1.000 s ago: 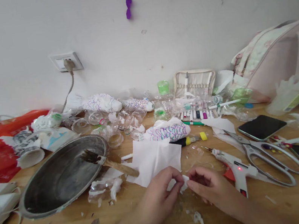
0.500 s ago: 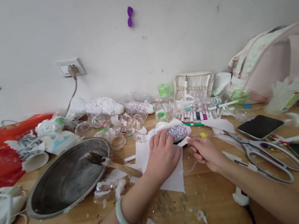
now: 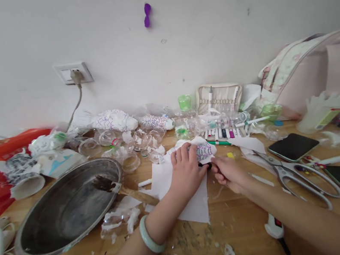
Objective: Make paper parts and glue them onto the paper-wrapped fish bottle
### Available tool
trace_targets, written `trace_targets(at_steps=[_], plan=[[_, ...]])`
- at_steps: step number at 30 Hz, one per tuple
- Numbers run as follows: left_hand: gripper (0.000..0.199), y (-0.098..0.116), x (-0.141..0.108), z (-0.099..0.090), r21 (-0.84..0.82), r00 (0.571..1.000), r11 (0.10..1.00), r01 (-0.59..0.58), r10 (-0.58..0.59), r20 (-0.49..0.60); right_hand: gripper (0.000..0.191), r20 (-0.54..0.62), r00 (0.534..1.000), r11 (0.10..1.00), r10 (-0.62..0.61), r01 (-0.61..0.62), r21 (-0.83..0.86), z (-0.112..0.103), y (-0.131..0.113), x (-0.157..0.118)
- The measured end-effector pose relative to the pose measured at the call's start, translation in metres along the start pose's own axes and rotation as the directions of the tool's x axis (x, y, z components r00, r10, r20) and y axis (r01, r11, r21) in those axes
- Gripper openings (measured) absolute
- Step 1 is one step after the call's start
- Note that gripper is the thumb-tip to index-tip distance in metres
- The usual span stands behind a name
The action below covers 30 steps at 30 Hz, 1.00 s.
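A white paper-covered, fish-like shape point(image 3: 205, 151) with purple and dark scale marks lies on a white sheet of paper point(image 3: 194, 208). My left hand point(image 3: 184, 168), with a pale bangle on its wrist, grips this shape from above, fingers curved over its top and thumb toward its near side. Close by on the right, my right hand point(image 3: 226, 172) is closed in a pinch at the near edge of the shape. A small dark bit shows between the two hands; what the right fingers pinch is hidden. Two similar scale-patterned shapes, one larger point(image 3: 113, 120) and one smaller point(image 3: 156, 122), lie behind.
At left stands a dark oval basin point(image 3: 69, 209) with a wooden-handled brush point(image 3: 135, 192) across its rim. Scissors point(image 3: 294, 167), a phone point(image 3: 293, 147) and a white corded tool point(image 3: 274, 227) lie at right. Clear plastic pieces, markers point(image 3: 223, 132) and a backpack point(image 3: 304, 74) line the back.
My right hand has drawn slightly closer to my left hand. The white flap at its fingertips shows less, and a dark bit is now visible there. The view has shifted slightly.
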<state>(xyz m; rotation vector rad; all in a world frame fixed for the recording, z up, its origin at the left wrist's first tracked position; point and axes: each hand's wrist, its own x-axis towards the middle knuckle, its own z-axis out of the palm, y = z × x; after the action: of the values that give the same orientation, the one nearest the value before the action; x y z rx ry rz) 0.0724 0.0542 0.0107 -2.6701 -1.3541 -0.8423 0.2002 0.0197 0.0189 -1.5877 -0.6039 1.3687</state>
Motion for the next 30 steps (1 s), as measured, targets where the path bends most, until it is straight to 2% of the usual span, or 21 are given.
trace_targets(at_steps=[9,30], plan=[[0.047,-0.007,0.0,0.007,0.026,1.0,1.0,0.001,-0.001,-0.018,0.025,-0.055,0.997,0.998,0.055,-0.053,0.023,0.006,-0.003,-0.003],[0.046,-0.011,0.005,0.009,0.071,0.995,0.997,0.016,-0.009,-0.1,0.024,-0.056,0.998,0.999,0.011,-0.013,-0.038,0.007,-0.014,0.008]])
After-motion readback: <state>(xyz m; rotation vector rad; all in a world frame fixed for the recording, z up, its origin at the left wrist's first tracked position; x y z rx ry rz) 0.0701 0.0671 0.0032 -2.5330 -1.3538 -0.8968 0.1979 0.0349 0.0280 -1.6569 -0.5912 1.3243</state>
